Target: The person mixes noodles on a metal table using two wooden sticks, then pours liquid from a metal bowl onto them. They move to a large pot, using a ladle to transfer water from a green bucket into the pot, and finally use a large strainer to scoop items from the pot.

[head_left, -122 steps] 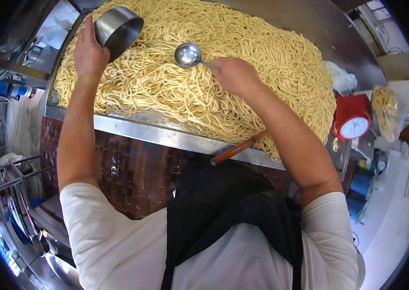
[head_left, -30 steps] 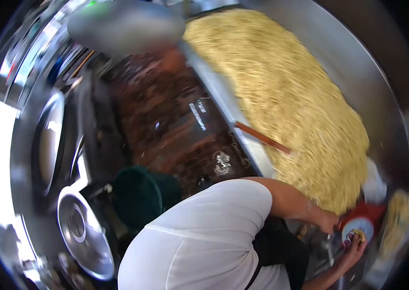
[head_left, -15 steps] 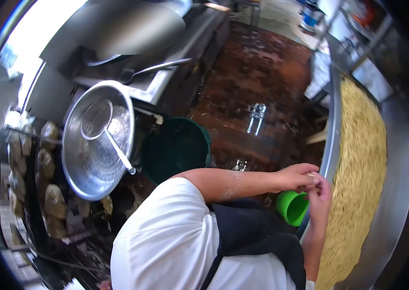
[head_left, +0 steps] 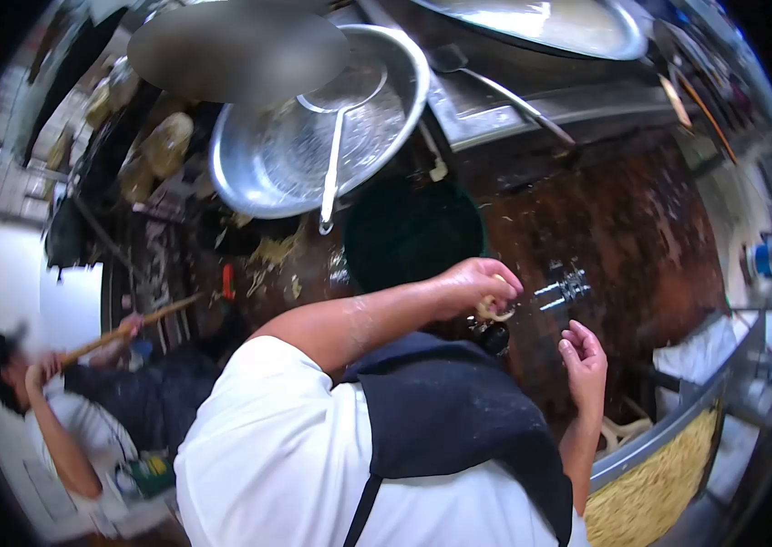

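My left hand point(head_left: 482, 287) is raised in front of the dark apron, with its fingers curled round a pale yellow curled strip point(head_left: 494, 311). What the strip is made of I cannot make out. To the right, my right hand point(head_left: 585, 357) is apart from it, fingers loosely bent and nothing visible in them. Near the right forearm is the metal trough point(head_left: 655, 447), which holds a heap of thin yellow strips point(head_left: 659, 488). Just beyond my left hand stands a dark green bucket point(head_left: 413, 239) on the floor.
A large metal basin point(head_left: 263, 178) with a long-handled strainer point(head_left: 335, 164) stands ahead. On the metal counter point(head_left: 495, 128) lies a long-handled utensil point(head_left: 523, 105) beside another wide pan point(head_left: 550, 27). The brown floor point(head_left: 623, 219) is wet. At left, another person point(head_left: 85, 401) holds a wooden pole point(head_left: 126, 330).
My hands were together at the trough's edge; now they are apart, and the left holds the curled strip. The view has turned left, bringing the other person into sight.
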The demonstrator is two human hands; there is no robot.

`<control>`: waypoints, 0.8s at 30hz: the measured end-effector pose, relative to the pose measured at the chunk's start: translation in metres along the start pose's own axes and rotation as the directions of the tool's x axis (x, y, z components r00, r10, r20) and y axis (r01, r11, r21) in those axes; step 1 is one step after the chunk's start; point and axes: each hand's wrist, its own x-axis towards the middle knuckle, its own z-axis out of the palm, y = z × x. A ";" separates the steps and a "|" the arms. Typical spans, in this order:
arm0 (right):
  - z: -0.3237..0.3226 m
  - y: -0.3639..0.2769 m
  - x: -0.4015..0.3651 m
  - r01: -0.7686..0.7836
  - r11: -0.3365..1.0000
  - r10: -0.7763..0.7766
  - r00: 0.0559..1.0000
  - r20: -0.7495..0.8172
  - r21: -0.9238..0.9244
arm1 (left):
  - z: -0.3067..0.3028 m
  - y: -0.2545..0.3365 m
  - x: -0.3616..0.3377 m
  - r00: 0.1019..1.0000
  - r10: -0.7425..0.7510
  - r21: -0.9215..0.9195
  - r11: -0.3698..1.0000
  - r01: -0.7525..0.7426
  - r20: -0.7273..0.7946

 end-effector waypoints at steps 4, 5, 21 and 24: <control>-0.028 0.020 0.065 -0.018 0.983 0.053 0.981 0.185 -0.184 | -0.049 -0.018 -0.029 0.935 -0.111 -0.141 0.988 0.067 -0.337; -0.035 0.027 0.082 -0.043 0.966 0.098 0.973 0.208 -0.254 | -0.066 -0.034 -0.033 0.894 -0.152 -0.208 0.976 0.067 -0.421; -0.016 0.081 0.103 -0.232 0.740 0.426 0.888 0.174 -0.631 | -0.458 -0.071 -0.257 -0.089 -0.530 -0.425 0.758 -0.494 -0.843; -0.011 0.069 0.103 -0.268 0.784 0.374 0.924 0.082 -0.560 | -0.434 -0.137 -0.213 0.160 -0.240 -0.288 0.795 -0.534 -0.958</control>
